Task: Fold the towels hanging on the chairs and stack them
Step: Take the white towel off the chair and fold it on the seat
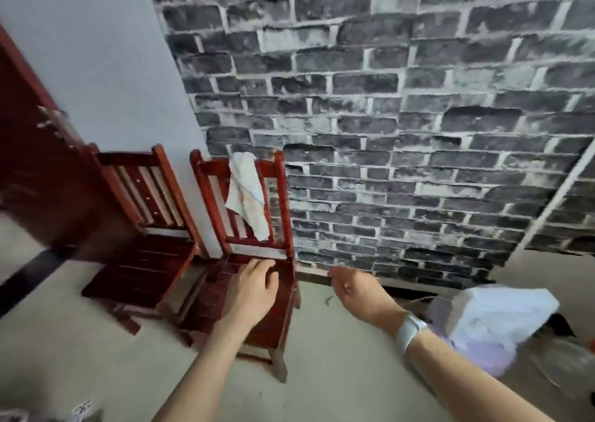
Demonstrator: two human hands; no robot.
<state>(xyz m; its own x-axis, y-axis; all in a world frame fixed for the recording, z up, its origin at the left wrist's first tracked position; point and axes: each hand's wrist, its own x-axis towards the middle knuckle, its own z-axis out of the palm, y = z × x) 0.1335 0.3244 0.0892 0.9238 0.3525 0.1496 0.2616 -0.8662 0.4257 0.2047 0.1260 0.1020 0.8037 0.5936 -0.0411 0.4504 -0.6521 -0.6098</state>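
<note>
Fingers [260, 265] of the left hand [252, 288] lie loosely bent over the back of a chair seat, holding nothing; those of the right hand [355, 289] curl inward, and whether they pinch anything cannot be told. Behind everything stands a dark brick-pattern wall [402, 115], with a plain pale wall [96, 51] to its left and a red-brown door [35, 170] at the far left. On the concrete floor [338, 373], two red wooden chairs stand side by side: the left chair [145, 228] is bare, the right chair [244, 296] has a white towel [248, 193] draped over its backrest. Another pale towel [495, 315] lies blurred at the right, near the right wrist, which wears a silver wristband [409, 332].
</note>
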